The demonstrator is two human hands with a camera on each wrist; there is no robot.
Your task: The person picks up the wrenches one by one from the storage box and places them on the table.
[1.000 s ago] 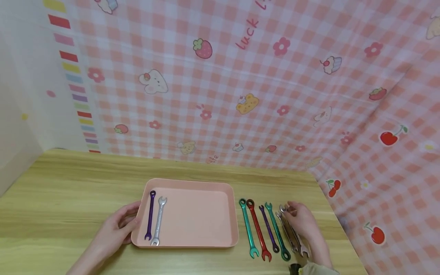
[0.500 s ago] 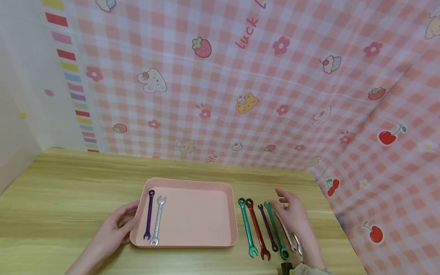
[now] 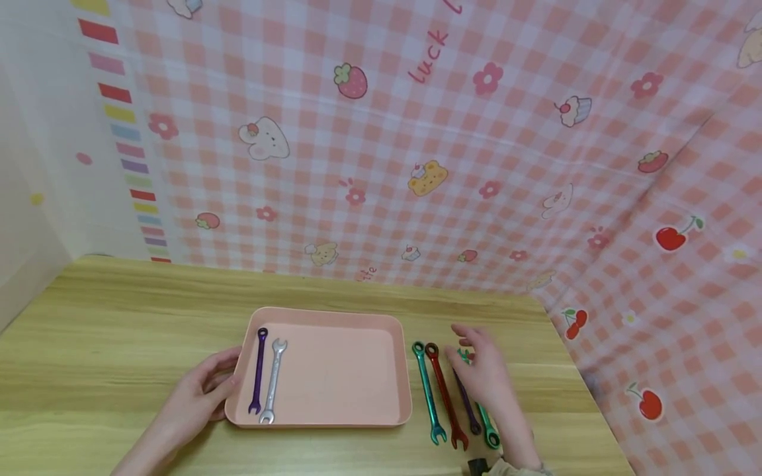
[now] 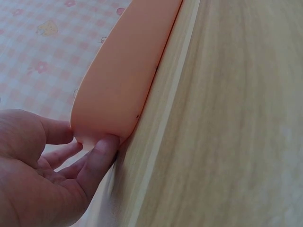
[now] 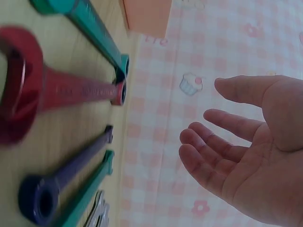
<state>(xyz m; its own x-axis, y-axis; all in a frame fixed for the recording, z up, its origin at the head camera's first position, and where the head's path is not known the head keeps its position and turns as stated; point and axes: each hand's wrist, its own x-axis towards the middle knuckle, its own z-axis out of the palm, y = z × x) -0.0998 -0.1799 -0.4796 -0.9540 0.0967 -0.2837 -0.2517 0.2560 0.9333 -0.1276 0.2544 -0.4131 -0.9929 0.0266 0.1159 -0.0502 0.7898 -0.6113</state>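
Note:
My left hand (image 3: 199, 393) grips the left edge of a shallow pink tray (image 3: 339, 377), its fingers against the tray's outer wall (image 4: 113, 80) in the left wrist view. Inside, at the left, lie a purple wrench (image 3: 258, 373) and a silver wrench (image 3: 274, 380). My right hand (image 3: 485, 373) hovers over the row of wrenches right of the tray, fingers spread and holding nothing. That row has a green wrench (image 3: 430, 396), a red wrench (image 3: 448, 400), a smaller purple wrench (image 3: 467, 404) and another green wrench (image 3: 489, 433). Silver wrenches (image 5: 98, 212) show in the right wrist view; the right arm hides them from the head camera.
Everything rests on a wood-grain table (image 3: 119, 330). A pink checked cloth (image 3: 381, 132) with printed pictures hangs behind it and along the right side. At the far left stands a pale wall (image 3: 30, 231).
My right hand has let go of the silver wrench at the row's right end and moved left over the purple and green wrenches. The left hand and tray have stayed in place.

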